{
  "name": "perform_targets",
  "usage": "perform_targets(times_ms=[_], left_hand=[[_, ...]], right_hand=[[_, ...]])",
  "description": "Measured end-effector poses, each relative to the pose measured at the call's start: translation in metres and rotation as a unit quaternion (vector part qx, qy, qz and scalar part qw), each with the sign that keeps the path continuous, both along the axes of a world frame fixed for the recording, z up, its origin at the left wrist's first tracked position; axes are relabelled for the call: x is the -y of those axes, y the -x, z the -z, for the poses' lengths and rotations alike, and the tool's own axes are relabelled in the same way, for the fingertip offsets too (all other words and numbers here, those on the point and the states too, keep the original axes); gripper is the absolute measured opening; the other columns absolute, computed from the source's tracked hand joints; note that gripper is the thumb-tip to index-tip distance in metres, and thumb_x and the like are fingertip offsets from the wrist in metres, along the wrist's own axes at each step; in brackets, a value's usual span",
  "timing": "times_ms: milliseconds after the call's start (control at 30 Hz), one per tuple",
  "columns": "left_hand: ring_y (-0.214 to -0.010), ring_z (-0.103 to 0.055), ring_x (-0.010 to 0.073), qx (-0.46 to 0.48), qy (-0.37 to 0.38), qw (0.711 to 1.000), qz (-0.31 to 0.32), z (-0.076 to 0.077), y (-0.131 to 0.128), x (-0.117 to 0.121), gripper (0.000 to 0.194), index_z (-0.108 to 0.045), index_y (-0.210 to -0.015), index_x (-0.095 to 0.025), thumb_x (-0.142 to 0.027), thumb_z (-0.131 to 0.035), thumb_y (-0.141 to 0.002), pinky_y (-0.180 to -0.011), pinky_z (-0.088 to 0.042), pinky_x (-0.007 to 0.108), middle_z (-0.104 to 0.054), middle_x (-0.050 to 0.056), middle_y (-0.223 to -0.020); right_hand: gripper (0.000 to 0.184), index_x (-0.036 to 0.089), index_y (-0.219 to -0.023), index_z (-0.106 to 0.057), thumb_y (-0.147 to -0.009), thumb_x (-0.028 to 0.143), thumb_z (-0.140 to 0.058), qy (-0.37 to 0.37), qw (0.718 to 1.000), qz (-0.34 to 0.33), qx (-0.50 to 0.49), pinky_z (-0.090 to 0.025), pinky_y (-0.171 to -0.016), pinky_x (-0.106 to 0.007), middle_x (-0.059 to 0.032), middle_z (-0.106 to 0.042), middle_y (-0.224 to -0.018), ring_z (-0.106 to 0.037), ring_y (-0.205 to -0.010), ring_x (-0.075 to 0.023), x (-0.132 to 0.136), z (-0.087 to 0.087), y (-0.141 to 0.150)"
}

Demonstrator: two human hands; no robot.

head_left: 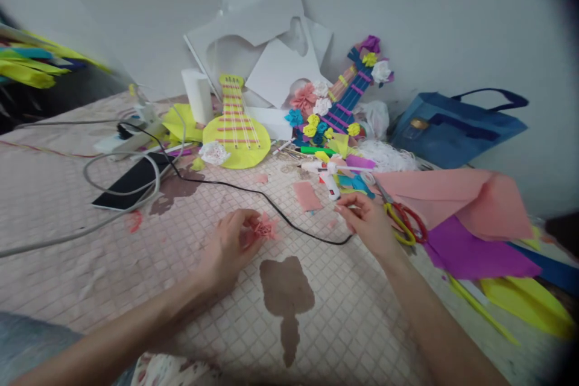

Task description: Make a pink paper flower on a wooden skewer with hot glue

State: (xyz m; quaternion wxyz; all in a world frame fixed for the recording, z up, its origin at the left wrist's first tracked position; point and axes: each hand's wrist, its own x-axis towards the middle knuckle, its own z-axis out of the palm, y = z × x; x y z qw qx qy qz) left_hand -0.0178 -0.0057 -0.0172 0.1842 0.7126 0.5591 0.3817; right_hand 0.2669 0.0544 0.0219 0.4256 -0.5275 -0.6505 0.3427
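Observation:
My left hand (233, 241) pinches a crumpled pink paper flower (266, 227) just above the tiled-pattern tabletop. My right hand (364, 220) is curled, thumb and fingers together, at the lower end of the white glue gun (332, 184). Whether those fingers grip the gun's handle, its cord or nothing is hidden. The gun lies among paper scraps with a glue stick poking from its rear. A black cord (271, 196) runs across the table and passes under my right hand. Between my hands, farther back, lies a pink paper piece (307, 196).
Scissors (404, 223) lie right of my right hand, beside pink paper (456, 196) and purple paper (479, 250). Behind stand a yellow paper guitar (237, 139) and a flower-covered blue one (346, 99). A blue bag (456, 126) stands right; a dark phone-like slab (133, 181) lies left.

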Motion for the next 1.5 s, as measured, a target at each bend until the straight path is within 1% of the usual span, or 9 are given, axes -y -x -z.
perform_targets(times_ms=[100,400,633,933,1033,1133,1267,1367,1500], left_hand=[[-0.091,-0.059,0.0189,0.000,0.001,1.000,0.013,0.003,0.000,0.000,0.026,-0.051,-0.105,-0.023,-0.023,-0.060,-0.081,-0.077,-0.048,0.033,-0.062,0.003,-0.097],[-0.092,-0.056,0.0180,0.014,-0.014,0.999,0.045,0.004,-0.003,0.003,0.027,-0.049,-0.104,-0.023,-0.021,-0.062,-0.080,-0.080,-0.046,0.033,-0.059,0.003,-0.098],[-0.091,-0.054,0.0179,-0.003,-0.034,0.997,0.062,0.005,-0.004,0.004,0.029,-0.050,-0.101,-0.022,-0.015,-0.063,-0.077,-0.079,-0.046,0.033,-0.059,0.002,-0.096],[-0.090,-0.053,0.0182,-0.015,-0.061,0.996,0.064,0.009,-0.005,0.002,0.028,-0.051,-0.100,-0.022,-0.015,-0.065,-0.077,-0.078,-0.045,0.032,-0.059,0.001,-0.093],[-0.091,-0.053,0.0180,-0.015,-0.060,0.996,0.065,0.007,-0.004,0.002,0.026,-0.051,-0.101,-0.022,-0.017,-0.064,-0.079,-0.078,-0.046,0.033,-0.059,0.002,-0.095],[-0.091,-0.053,0.0185,-0.015,-0.055,0.996,0.070,0.004,-0.002,0.002,0.024,-0.051,-0.101,-0.022,-0.020,-0.063,-0.080,-0.078,-0.046,0.034,-0.059,0.002,-0.094],[-0.092,-0.053,0.0192,-0.015,-0.050,0.996,0.075,0.001,0.000,0.003,0.023,-0.050,-0.102,-0.022,-0.021,-0.061,-0.081,-0.079,-0.046,0.035,-0.060,0.003,-0.096],[-0.091,-0.053,0.0195,-0.020,-0.054,0.995,0.080,0.001,0.000,0.003,0.024,-0.050,-0.103,-0.022,-0.021,-0.061,-0.081,-0.078,-0.047,0.035,-0.060,0.003,-0.094],[-0.092,-0.053,0.0194,-0.023,-0.050,0.995,0.085,0.003,-0.001,0.003,0.024,-0.051,-0.102,-0.022,-0.022,-0.062,-0.081,-0.079,-0.047,0.034,-0.060,0.002,-0.094]], right_hand=[[0.019,0.020,-0.080,-0.057,-0.081,0.038,-0.062,-0.094,0.992,0.046,0.065,-0.043,-0.055,-0.024,-0.0001,-0.060,-0.075,-0.055,-0.061,-0.0116,0.002,0.002,-0.001],[0.033,0.020,-0.062,-0.045,-0.091,0.036,-0.045,-0.184,0.963,0.102,0.168,-0.029,-0.047,-0.024,0.0047,-0.040,-0.050,-0.039,-0.048,-0.0101,0.010,-0.003,0.003],[0.015,0.021,-0.078,-0.053,-0.088,0.032,-0.051,-0.112,0.990,0.008,0.082,-0.036,-0.047,-0.022,0.0022,-0.060,-0.065,-0.047,-0.047,-0.0092,0.011,0.011,0.011],[0.011,0.021,-0.078,-0.056,-0.087,0.027,-0.054,-0.198,0.970,0.005,0.143,-0.036,-0.052,-0.024,0.0029,-0.054,-0.062,-0.049,-0.054,-0.0108,0.015,0.007,0.016],[0.022,0.020,-0.076,-0.055,-0.091,0.035,-0.048,-0.158,0.981,0.012,0.116,-0.035,-0.047,-0.023,0.0029,-0.055,-0.056,-0.047,-0.047,-0.0098,0.016,0.003,0.016],[0.038,0.018,-0.086,-0.057,-0.094,0.048,-0.035,-0.029,0.999,-0.019,0.036,-0.032,-0.038,-0.022,-0.0008,-0.063,-0.064,-0.043,-0.036,-0.0073,0.016,0.002,0.016],[0.052,0.016,-0.101,-0.057,-0.092,0.058,-0.027,0.094,0.991,-0.078,-0.048,-0.032,-0.034,-0.021,-0.0031,-0.064,-0.066,-0.046,-0.035,-0.0085,0.015,0.004,0.017],[0.045,0.017,-0.103,-0.057,-0.090,0.056,-0.037,0.085,0.993,-0.065,-0.047,-0.036,-0.037,-0.021,0.0014,-0.058,-0.059,-0.048,-0.038,-0.0093,0.013,0.005,0.018],[0.025,0.021,-0.095,-0.057,-0.081,0.041,-0.057,0.015,1.000,-0.021,0.009,-0.040,-0.042,-0.022,0.0011,-0.061,-0.075,-0.052,-0.045,-0.0089,0.009,0.009,0.015]])
